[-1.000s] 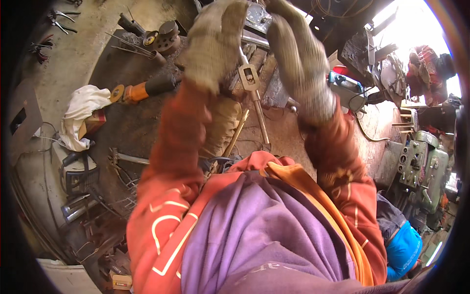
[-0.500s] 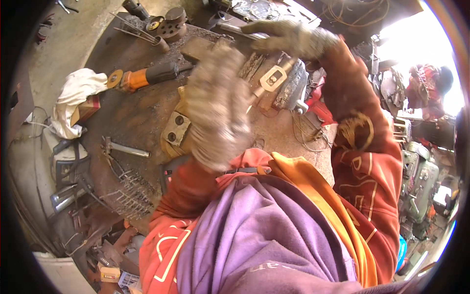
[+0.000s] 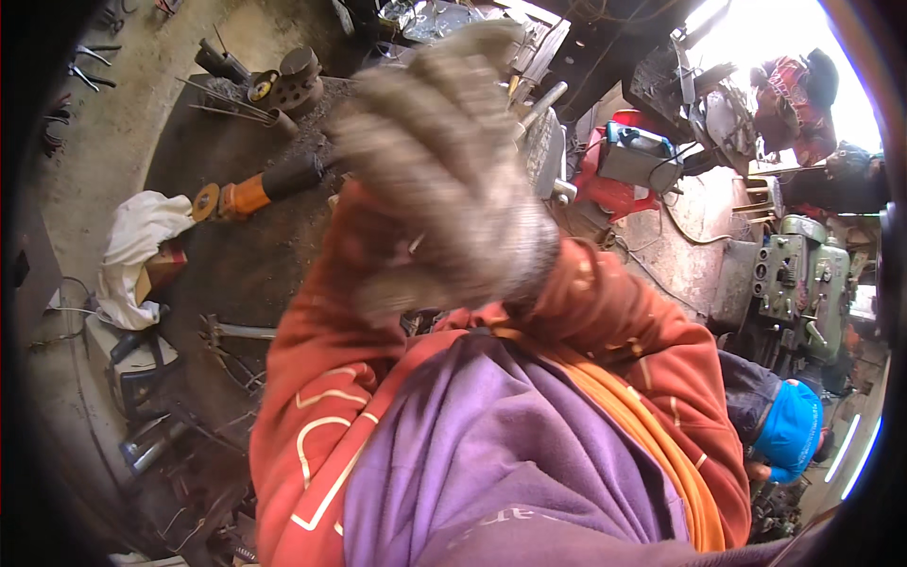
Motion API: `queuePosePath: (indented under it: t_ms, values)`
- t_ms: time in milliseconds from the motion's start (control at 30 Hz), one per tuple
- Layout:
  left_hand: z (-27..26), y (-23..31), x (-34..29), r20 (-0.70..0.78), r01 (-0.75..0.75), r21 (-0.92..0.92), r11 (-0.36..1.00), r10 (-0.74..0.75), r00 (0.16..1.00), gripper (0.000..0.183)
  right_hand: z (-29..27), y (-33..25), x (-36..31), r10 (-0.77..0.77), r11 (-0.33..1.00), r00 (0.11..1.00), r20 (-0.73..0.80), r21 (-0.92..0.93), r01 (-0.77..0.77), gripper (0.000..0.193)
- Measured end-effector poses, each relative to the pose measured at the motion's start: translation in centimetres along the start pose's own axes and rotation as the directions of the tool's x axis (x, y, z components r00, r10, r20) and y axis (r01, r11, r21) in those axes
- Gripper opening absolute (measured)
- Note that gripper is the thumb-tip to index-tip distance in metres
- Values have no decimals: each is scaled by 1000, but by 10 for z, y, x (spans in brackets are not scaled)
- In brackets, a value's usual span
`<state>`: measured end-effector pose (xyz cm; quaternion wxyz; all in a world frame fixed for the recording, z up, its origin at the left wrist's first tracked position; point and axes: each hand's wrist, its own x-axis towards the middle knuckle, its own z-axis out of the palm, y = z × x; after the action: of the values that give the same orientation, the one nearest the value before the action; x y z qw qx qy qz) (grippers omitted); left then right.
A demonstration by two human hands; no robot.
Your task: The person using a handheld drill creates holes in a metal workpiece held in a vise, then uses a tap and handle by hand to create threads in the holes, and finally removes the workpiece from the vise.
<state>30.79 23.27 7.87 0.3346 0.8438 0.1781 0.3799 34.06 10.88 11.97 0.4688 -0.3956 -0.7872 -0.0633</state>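
Observation:
My hands, in dirty grey-brown work gloves, overlap in front of my chest and are smeared by motion. My left hand (image 3: 406,118) reaches up from its red sleeve, its fingers looking stretched out, with nothing seen in them. Across its wrist lies my right hand (image 3: 482,231), coming in from the right; how its fingers are bent cannot be made out. The gloves hide where the hands touch and much of the workbench (image 3: 217,170). On the bench, left of the hands, an orange and black angle grinder (image 3: 250,196) lies on its side.
A white cloth (image 3: 142,246) hangs over a box at the left. Thin rods stand in a metal cup (image 3: 281,126) near a drilled round block (image 3: 296,92). To the right are a grey box (image 3: 642,165) on a red stand, a green machine (image 3: 803,283) and a person in blue (image 3: 789,430).
My right hand has come from the far side of the bench back to my left hand, and the two now overlap. The view has shifted, bringing the person in blue into sight.

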Motion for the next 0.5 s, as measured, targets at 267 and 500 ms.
queuePosePath:
  t_ms: [267, 500]
  values:
    - [-10, 96, -136, -358, 203, -577, 791, -468, 808, 58, -25, 114, -132, 337, 902, 941, 20, 279, -329, 132]
    - [-21, 54, -98, -524, 351, -461, 815, -569, 633, 49, -1, 123, -150, 609, 555, 792, 45, 689, -466, 101]
